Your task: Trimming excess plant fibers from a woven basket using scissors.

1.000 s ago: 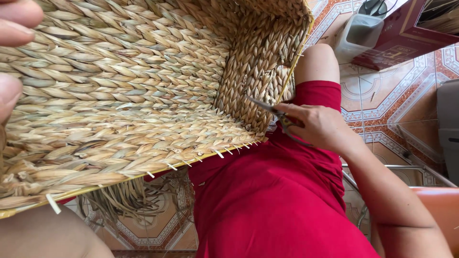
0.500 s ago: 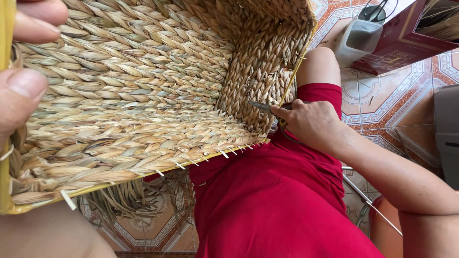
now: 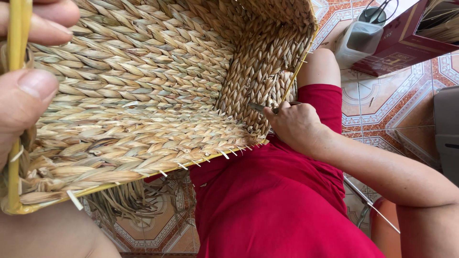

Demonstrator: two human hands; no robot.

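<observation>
Left hand (image 3: 28, 91) pinching woven basket (image 3: 143, 105) rim, right hand (image 3: 296, 126) gripping scissors (image 3: 262, 108) at far edge

A patterned tile floor (image 3: 382, 110) in orange, white and grey lies below. On it at upper right stands a dark red box (image 3: 406, 43), with a pale plastic container (image 3: 358, 40) just beside it. Loose dried straw strands (image 3: 129, 200) hang near the floor. A grey object (image 3: 447, 129) sits at the right edge.

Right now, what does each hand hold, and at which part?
Left hand grips the woven basket by its yellow rim; right hand holds a slim metal tool by its rear end.
</observation>
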